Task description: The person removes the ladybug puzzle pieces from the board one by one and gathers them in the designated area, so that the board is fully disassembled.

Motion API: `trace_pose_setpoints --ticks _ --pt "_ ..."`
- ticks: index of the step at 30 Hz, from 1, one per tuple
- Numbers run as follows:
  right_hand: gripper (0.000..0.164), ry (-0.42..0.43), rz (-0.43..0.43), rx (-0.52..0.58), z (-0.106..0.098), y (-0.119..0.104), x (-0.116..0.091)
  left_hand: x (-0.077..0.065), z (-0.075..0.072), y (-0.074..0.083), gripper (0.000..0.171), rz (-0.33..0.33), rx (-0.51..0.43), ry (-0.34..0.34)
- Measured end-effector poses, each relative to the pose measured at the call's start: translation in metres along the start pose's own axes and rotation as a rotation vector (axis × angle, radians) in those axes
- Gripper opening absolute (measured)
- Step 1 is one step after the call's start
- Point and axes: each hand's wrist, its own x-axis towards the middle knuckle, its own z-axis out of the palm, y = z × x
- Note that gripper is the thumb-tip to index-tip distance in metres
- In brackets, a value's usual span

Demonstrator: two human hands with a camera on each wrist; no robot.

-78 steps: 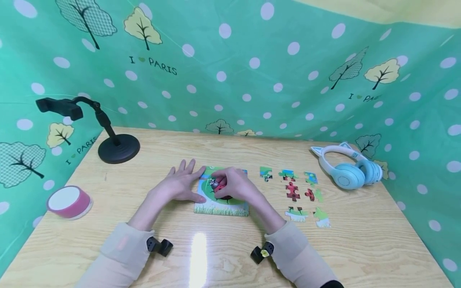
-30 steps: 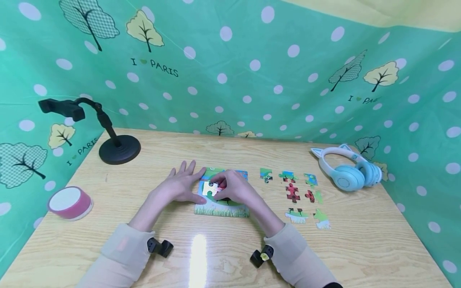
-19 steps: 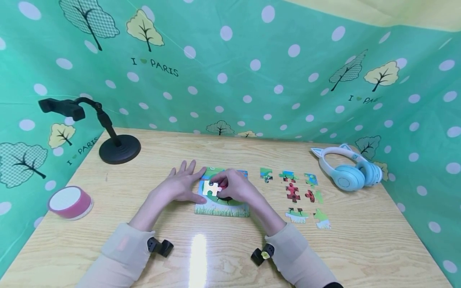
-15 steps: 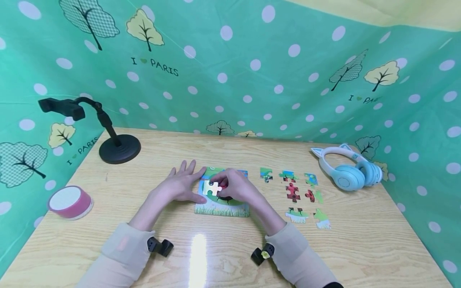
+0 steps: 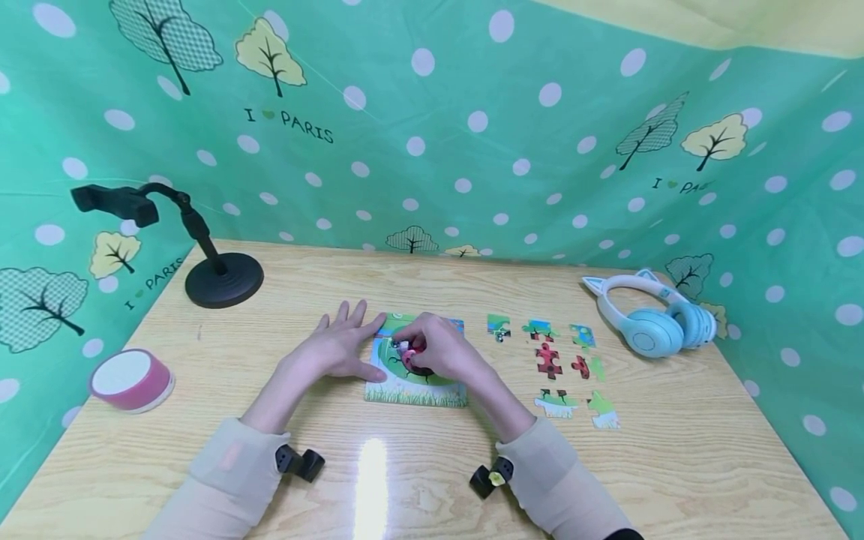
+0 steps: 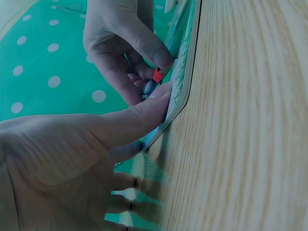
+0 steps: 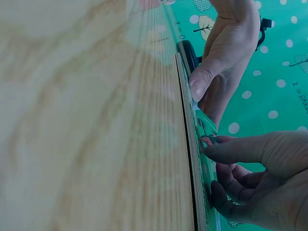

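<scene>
A jigsaw board (image 5: 413, 395) with a ladybug picture and a grassy lower edge lies flat on the table. My left hand (image 5: 340, 346) rests at the board's left side, fingers spread, with the thumb on its edge. My right hand (image 5: 442, 349) is over the middle of the board, its fingertips pinching a puzzle piece with red and grey print. In the left wrist view the piece (image 6: 158, 75) shows between thumb and fingers, low over the board. My right fingers hide much of the ladybug.
Several loose puzzle pieces (image 5: 549, 360) lie to the right of the board. Cat-ear headphones (image 5: 651, 330) sit farther right. A black phone stand (image 5: 223, 279) is at the back left, and a pink round container (image 5: 131, 380) stands near the left edge. A patterned curtain backs the table.
The piece at my right fingertips looked pale and bright about a second to half a second ago; now its printed picture shows. My left hand has stayed in place.
</scene>
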Motion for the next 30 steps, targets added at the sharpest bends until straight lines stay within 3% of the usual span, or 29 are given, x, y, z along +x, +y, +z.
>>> trace_pose_setpoints --ticks 30 --pt "0.040 0.030 0.005 -0.050 0.0009 0.0001 -0.0003 0.0019 0.0018 -0.0001 0.105 -0.002 0.002 0.001"
